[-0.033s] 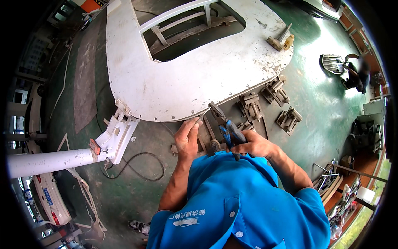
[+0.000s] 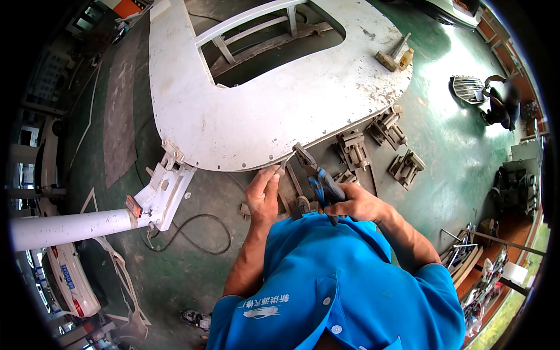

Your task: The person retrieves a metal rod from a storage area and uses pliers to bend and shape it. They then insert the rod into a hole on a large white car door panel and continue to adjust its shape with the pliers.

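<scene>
My right hand is wrapped round the blue and black handles of a pair of pliers. The pliers point away from me, and their jaws are at the near edge of a large white metal platform. Just left of the jaws, my left hand pinches a thin, light-coloured, wire-like piece between thumb and fingers. Its far end runs up beside the jaws; whether they grip it is too small to tell.
A hammer and a small yellowish bottle lie at the platform's right. Rusty metal clamps stand on the floor beyond my right hand. A white post arm reaches in from the left, near a looped cable. Another person crouches far right.
</scene>
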`<action>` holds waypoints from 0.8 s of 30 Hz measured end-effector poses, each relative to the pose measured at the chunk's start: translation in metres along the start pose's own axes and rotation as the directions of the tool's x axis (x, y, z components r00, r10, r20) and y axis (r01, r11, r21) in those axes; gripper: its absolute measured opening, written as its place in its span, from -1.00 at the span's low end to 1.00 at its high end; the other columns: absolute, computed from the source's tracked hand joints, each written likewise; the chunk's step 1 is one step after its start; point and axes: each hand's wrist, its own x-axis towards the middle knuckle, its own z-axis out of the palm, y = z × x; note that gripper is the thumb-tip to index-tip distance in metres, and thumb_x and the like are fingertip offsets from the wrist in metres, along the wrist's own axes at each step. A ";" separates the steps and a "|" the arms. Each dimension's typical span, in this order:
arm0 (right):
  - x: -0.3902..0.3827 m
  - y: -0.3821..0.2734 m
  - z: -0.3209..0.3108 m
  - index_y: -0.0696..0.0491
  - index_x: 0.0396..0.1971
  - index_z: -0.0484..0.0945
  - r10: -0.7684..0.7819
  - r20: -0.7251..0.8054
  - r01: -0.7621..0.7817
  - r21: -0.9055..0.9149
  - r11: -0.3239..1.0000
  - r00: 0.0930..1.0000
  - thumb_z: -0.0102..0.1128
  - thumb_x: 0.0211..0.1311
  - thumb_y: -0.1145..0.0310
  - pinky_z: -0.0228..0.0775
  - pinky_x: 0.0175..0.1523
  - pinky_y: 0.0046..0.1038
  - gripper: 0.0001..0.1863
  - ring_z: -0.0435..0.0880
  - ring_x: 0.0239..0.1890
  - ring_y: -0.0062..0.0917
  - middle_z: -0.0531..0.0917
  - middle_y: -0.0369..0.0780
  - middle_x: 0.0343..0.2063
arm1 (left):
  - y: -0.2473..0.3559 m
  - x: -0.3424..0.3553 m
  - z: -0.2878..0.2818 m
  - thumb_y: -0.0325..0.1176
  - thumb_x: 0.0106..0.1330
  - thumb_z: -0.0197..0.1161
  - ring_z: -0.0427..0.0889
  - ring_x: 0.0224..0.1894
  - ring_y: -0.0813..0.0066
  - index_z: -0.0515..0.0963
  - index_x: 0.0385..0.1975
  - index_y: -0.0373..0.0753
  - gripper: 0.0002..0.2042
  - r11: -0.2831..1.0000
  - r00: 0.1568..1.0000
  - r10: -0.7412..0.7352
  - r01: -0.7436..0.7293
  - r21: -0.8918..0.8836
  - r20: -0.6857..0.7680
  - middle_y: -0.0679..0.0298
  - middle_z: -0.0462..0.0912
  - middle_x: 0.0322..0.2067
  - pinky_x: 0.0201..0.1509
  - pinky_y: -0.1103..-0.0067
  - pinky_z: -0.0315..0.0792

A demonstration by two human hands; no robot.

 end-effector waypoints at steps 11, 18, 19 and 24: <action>0.001 0.006 0.010 0.23 -0.26 0.50 -0.191 -0.199 0.095 -0.413 0.906 0.961 0.26 0.15 0.24 0.41 -0.20 -0.15 -0.66 0.61 -0.36 0.00 0.59 0.09 -0.49 | 0.014 0.008 -0.002 -0.40 0.39 0.19 0.63 -0.01 0.28 0.56 -0.03 -0.38 -0.76 0.998 0.997 0.044 -0.047 0.049 0.059 0.09 0.68 -0.10 0.13 0.45 0.45; 0.002 0.009 0.011 0.22 -0.31 0.48 -0.249 -0.210 0.131 -0.455 0.881 0.945 0.27 0.13 0.25 0.38 -0.24 -0.08 -0.68 0.58 -0.36 0.08 0.57 0.12 -0.51 | 0.028 0.012 0.001 -0.46 0.42 0.16 0.59 -0.23 0.51 0.56 -0.09 -0.41 -0.82 0.996 0.996 0.081 -0.082 0.027 0.047 0.21 0.66 -0.28 -0.13 0.61 0.44; 0.001 0.008 0.012 0.22 -0.32 0.48 -0.249 -0.218 0.130 -0.448 0.885 0.944 0.27 0.13 0.25 0.38 -0.24 -0.08 -0.68 0.58 -0.37 0.08 0.57 0.12 -0.52 | 0.029 0.013 0.002 -0.47 0.42 0.16 0.59 -0.25 0.51 0.57 -0.10 -0.41 -0.83 0.994 0.993 0.107 -0.109 0.031 0.045 0.21 0.66 -0.29 -0.16 0.62 0.44; -0.002 0.005 0.010 0.22 -0.33 0.48 -0.224 -0.202 0.115 -0.445 0.888 0.953 0.28 0.12 0.26 0.38 -0.25 -0.10 -0.68 0.57 -0.38 0.07 0.57 0.12 -0.52 | 0.029 0.014 0.005 -0.48 0.42 0.16 0.58 -0.31 0.52 0.57 -0.12 -0.40 -0.84 0.979 0.980 0.197 -0.198 0.049 0.034 0.19 0.65 -0.31 -0.27 0.63 0.42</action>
